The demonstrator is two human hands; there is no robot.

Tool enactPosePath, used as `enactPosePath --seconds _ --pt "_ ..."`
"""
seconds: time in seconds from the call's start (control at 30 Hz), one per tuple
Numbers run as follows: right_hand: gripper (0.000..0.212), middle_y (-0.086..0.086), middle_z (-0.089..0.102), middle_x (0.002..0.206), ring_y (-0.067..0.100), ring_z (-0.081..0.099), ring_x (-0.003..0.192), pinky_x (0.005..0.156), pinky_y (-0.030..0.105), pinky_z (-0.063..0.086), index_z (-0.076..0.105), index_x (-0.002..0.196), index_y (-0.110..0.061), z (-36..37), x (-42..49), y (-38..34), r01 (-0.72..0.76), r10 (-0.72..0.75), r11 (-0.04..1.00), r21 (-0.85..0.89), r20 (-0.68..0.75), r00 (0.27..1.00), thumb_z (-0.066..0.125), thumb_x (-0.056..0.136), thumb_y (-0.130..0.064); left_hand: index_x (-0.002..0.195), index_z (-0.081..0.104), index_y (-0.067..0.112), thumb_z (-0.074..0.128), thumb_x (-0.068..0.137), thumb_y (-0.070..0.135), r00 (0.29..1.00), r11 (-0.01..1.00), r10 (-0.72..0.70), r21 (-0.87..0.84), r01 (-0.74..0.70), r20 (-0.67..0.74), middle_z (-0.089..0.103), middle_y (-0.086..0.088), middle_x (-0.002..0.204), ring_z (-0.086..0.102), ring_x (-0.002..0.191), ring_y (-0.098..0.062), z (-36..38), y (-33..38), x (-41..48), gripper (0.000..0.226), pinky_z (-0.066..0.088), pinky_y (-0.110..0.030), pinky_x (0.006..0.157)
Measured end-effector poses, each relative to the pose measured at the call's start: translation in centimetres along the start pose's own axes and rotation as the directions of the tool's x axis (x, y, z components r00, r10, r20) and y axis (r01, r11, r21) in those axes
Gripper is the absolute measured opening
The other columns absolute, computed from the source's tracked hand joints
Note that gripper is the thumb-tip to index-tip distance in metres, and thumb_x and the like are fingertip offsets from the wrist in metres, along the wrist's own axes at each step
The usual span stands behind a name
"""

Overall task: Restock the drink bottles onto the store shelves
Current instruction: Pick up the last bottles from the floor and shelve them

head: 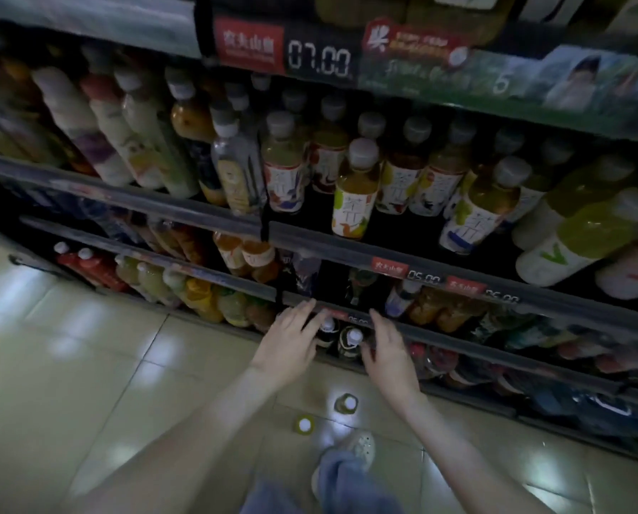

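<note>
L hand (291, 339), R hand (388, 350) — flank dark bottles (349, 345) | tag 07.00 (319, 63) | tag 05.00 (423, 279)

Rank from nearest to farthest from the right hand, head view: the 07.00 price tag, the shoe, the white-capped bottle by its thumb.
1. white-capped bottle, low shelf, just left of the right hand.
2. shoe, on the floor below.
3. 07.00 price tag, upper shelf edge.
</note>
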State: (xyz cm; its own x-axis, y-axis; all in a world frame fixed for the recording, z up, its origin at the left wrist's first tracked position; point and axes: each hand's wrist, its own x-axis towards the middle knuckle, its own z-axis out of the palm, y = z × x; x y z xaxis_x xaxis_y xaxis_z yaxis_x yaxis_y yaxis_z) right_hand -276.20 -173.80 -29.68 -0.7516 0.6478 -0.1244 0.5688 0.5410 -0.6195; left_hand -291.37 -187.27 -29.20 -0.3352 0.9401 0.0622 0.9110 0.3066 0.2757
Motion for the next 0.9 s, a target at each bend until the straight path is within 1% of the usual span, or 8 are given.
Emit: enactPosePath --seconds 0.2,0.33,0.4,0.43,0.5,0.6,0.67,0.9 --pt "0.055 0.011 0.033 0.15 0.026 0.033 0.137 0.11 0.028 0.026 0.03 0.147 -0.011 6.6 -4.8 3.2 -0.032 0.072 0.987 -0.16 0.247 0.966 0.049 0.096 -0.016 0.141 0.041 0.007 0.057 0.085 0.012 0.963 0.976 -0.195 -0.058 0.209 0.184 0.039 -0.018 0.146 0.046 0.126 -0.037 4.0 -0.9 -7.2 0.059 0.044 -0.043 0.1" --pt "0.054 0.012 0.036 0.147 0.028 0.036 0.134 0.108 0.03 0.031 0.032 0.146 -0.009 11.0 -7.0 6.5 -0.058 0.129 0.974 -0.219 0.329 0.935 0.049 0.096 -0.013 0.122 0.047 0.012 0.039 0.071 0.027 0.948 0.97 -0.221 -0.051 0.238 0.228 0.064 -0.015 0.115 0.067 0.096 -0.028 9.0 -2.2 -11.7 0.053 0.056 -0.033 0.077" --pt "0.052 0.01 0.04 0.145 0.027 0.039 0.131 0.107 0.031 0.033 0.033 0.144 -0.009 13.0 -7.4 8.2 -0.052 0.144 0.964 -0.262 0.348 0.926 0.05 0.095 -0.014 0.12 0.049 0.013 0.046 0.072 0.028 0.937 0.962 -0.245 -0.06 0.267 0.249 0.066 -0.014 0.112 0.068 0.094 -0.027 11.2 -2.3 -12.9 0.05 0.056 -0.032 0.075" --pt "0.051 0.01 0.041 0.144 0.028 0.041 0.13 0.106 0.033 0.035 0.034 0.144 -0.009 14.0 -7.5 9.2 -0.05 0.148 0.961 -0.274 0.35 0.925 0.05 0.095 -0.014 0.12 0.053 0.012 0.058 0.071 0.024 0.922 0.95 -0.267 -0.084 0.301 0.279 0.065 -0.015 0.112 0.067 0.094 -0.028 12.7 -2.3 -13.5 0.051 0.056 -0.033 0.074" --pt "0.052 0.01 0.042 0.144 0.029 0.042 0.129 0.105 0.034 0.037 0.033 0.144 -0.01 16.4 -7.3 11.6 -0.039 0.155 0.952 -0.304 0.368 0.917 0.05 0.095 -0.015 0.123 0.058 0.007 0.077 0.066 0.013 0.905 0.925 -0.314 -0.123 0.36 0.287 0.061 -0.02 0.121 0.065 0.101 -0.035 16.0 -2.5 -14.2 0.06 0.055 -0.039 0.08" --pt "0.052 0.01 0.039 0.145 0.027 0.04 0.13 0.104 0.032 0.037 0.03 0.146 -0.01 19.8 -6.3 15.5 -0.042 0.195 0.929 -0.369 0.389 0.9 0.047 0.097 -0.016 0.146 0.033 0.011 0.055 0.091 0.018 0.872 0.894 -0.377 -0.122 0.43 0.312 0.031 -0.015 0.151 0.038 0.133 -0.034 20.9 -2.9 -14.4 0.06 0.034 -0.04 0.106" --pt "0.052 0.011 0.04 0.144 0.029 0.041 0.129 0.101 0.033 0.038 0.032 0.144 -0.009 21.9 -5.3 18.2 -0.062 0.213 0.924 -0.378 0.373 0.903 0.048 0.096 -0.015 0.151 0.017 0.018 0.042 0.098 0.025 0.843 0.876 -0.419 -0.094 0.473 0.337 0.015 -0.007 0.158 0.023 0.14 -0.025 24.4 -3.2 -14.1 0.059 0.023 -0.034 0.11" --pt "0.055 0.011 0.039 0.143 0.027 0.042 0.127 0.101 0.033 0.039 0.026 0.146 -0.012 31.4 -1.6 26.8 -0.081 0.27 0.899 -0.431 0.399 0.876 0.048 0.095 -0.013 0.152 0.014 0.018 0.038 0.1 0.024 0.852 0.864 -0.435 -0.133 0.486 0.29 0.014 -0.007 0.158 0.017 0.143 -0.021 34.9 -4.7 -11.4 0.057 0.015 -0.028 0.112"
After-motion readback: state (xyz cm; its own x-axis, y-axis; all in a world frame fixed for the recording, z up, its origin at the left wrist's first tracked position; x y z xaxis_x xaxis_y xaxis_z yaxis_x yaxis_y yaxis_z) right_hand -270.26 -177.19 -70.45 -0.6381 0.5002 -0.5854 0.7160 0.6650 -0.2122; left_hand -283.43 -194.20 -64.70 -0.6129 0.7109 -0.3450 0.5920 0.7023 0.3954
